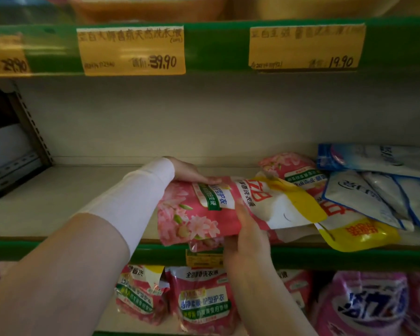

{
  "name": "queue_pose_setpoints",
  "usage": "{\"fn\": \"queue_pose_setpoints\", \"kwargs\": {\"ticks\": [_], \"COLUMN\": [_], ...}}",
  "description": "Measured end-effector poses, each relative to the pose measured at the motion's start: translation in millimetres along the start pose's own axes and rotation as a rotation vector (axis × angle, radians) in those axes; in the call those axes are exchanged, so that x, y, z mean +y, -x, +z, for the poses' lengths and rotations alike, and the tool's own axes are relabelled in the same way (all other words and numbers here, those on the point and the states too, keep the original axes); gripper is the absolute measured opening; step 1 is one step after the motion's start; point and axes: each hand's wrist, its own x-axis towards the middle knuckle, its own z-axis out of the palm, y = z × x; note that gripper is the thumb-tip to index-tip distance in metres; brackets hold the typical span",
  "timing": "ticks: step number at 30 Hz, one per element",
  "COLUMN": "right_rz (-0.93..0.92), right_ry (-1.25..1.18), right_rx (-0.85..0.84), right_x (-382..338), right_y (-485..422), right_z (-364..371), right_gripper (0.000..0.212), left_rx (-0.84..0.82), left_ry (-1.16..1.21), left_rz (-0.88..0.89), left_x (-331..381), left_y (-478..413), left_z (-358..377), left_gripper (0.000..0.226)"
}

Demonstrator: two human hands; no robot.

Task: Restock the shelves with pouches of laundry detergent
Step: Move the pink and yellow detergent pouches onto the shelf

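Observation:
A pink floral detergent pouch [199, 212] with a white and yellow top lies flat over the front of the cream middle shelf [58, 202], its top end pointing right. My left hand [189, 172], in a white sleeve, grips the pouch's far edge. My right hand [249, 232] holds its near edge from below, thumb on the front. The pouch's top end overlaps more pink pouches [298, 174] lying to the right.
Blue-and-white pouches [374, 187] are piled at the shelf's right end. The lower shelf holds upright pink pouches [201, 301] and purple bags [364, 304]. Yellow price tags [131, 50] hang on the green rail above. A metal upright [32, 127] stands at left.

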Motion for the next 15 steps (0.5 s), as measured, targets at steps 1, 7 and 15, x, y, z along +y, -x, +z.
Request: {"fn": "queue_pose_setpoints", "kwargs": {"ticks": [1,7,15], "right_rz": [-0.003,0.044,0.163], "right_ry": [-0.007,-0.024,0.198], "right_rx": [0.02,0.116,0.096], "right_x": [2,0,-26], "right_y": [2,9,-10], "right_z": [4,17,23], "right_gripper": [0.033,0.009,0.004], "left_rx": [0.003,0.119,0.124], "left_ry": [0.021,0.089,0.552], "left_rz": [-0.002,0.023,0.054], "left_x": [-1,-14,-45], "left_y": [1,26,65], "left_z": [1,1,12], "left_gripper": [0.099,0.075,0.089]}}
